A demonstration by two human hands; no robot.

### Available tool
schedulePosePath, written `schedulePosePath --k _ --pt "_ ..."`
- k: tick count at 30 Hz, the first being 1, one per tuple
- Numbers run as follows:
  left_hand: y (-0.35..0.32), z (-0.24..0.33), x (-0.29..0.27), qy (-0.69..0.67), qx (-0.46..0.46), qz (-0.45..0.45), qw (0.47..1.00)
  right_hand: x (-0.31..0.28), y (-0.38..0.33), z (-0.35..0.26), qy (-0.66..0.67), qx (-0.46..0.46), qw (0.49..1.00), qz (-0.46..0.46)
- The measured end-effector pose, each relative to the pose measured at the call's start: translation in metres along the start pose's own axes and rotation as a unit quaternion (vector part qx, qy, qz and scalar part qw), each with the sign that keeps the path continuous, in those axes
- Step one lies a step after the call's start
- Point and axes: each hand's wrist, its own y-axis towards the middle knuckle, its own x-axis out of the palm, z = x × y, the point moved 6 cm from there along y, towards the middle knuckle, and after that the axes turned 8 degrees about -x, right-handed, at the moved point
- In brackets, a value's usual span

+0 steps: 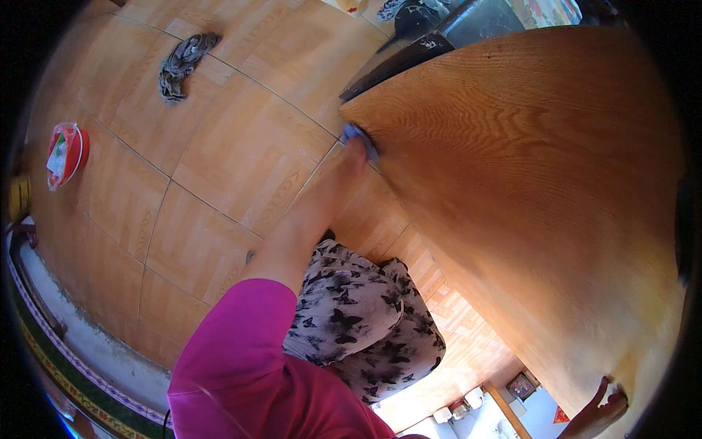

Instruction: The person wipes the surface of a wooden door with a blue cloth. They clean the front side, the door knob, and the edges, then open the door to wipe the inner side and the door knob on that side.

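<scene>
My left hand (356, 151) is closed on a blue-purple cloth (352, 132). It presses the cloth against the lower corner of a large wood-grain door (512, 161), close to the floor tiles. My left arm, in a magenta sleeve, reaches forward past my bent knees. At the lower right, my right hand (603, 410) rests its fingertips on the door's surface with thumb and fingers apart. I see nothing in it, though part of the hand is cut off by the picture's rim.
A crumpled grey rag (183, 66) lies on the tiled floor (227, 157) at the far left. A red bucket (79, 154) with a white handle stands further left. Dark items (439, 36) sit beyond the door's far edge. A dark fitting (684, 234) is on the door's right side.
</scene>
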Motion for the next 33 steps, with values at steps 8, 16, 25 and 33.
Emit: schedulePosePath --k 8,16,25,33 --pt "-0.132 -0.131 0.058 0.134 -0.160 -0.081 0.975 -0.011 0.011 -0.026 0.063 -0.038 0.996 0.057" --pt "-0.264 -0.009 0.123 0.014 -0.036 -0.312 0.949 -0.029 0.021 -0.044 0.174 -0.059 0.975 0.123" --pt "-0.469 0.101 0.226 -0.066 -0.095 -0.433 0.894 -0.020 0.010 -0.041 0.205 -0.053 0.952 0.222" --pt "-0.519 0.085 0.263 0.104 -0.052 -0.396 0.911 0.022 -0.081 -0.145 0.539 -0.045 0.810 0.226"
